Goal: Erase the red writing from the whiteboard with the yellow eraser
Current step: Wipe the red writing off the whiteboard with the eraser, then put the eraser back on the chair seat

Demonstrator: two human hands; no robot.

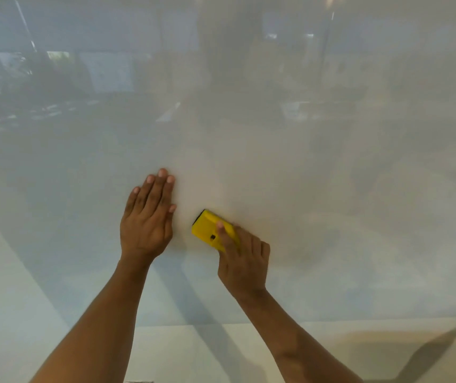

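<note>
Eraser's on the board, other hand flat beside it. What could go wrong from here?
1. The yellow eraser is held only at its rear end by the right hand; it may tilt and wipe unevenly.
2. The left hand lies flat on the whiteboard close by; the eraser could bump it.

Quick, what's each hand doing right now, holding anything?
Left hand: open, fingers straight, flat against the whiteboard.
Right hand: holding the yellow eraser against the board.
</note>
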